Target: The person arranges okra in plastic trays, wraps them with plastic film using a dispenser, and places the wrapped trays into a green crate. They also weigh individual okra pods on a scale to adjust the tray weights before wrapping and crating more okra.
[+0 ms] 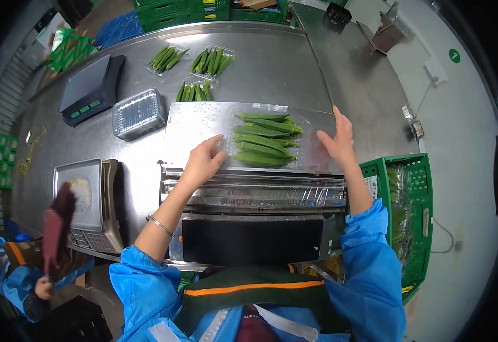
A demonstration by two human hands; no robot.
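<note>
A clear tray of green okra (263,139) lies on the steel plate of a wrapping machine (192,122), under stretched clear film (317,149). My left hand (203,161) rests at the tray's left edge, fingers spread on the film. To the right of the tray, my right hand (337,139) presses flat on the film, fingers apart. Neither hand closes around anything. A roll of film (260,194) runs across the machine just below the tray.
Three more okra trays (212,60), (166,58), (195,91) sit farther back on the steel table. A stack of empty clear trays (139,113) and two scales (92,85), (86,205) stand at left. A green crate (409,216) is at right. Another person (38,268) is at lower left.
</note>
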